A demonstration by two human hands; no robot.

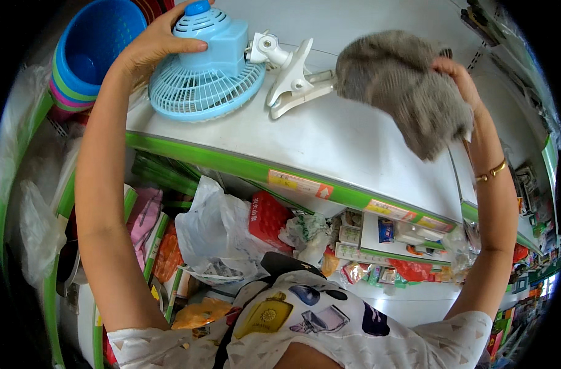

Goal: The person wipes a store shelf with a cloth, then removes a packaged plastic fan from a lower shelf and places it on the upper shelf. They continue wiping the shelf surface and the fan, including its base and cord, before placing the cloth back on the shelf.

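A light blue clip-on fan [215, 69] lies face down on the white metal shelf [215, 133], at the upper left. My left hand [169, 44] grips its motor housing near the dark blue knob. The fan's white clamp [292, 80] points right and rests on the shelf. At the upper right my right hand [460, 80] holds a bunched grey-brown cloth [400, 83], blurred by motion, over the shelf. The cloth's left edge meets or overlaps the tip of the clamp; whether they touch I cannot tell.
Nested plastic buckets [95, 46] stand left of the fan. A green price rail [243, 159] edges the shelf. Below it are a white plastic bag [220, 226], a red box [269, 221] and lower shelves with small packaged goods [386, 230]. A clear plastic bag [40, 235] hangs at the left.
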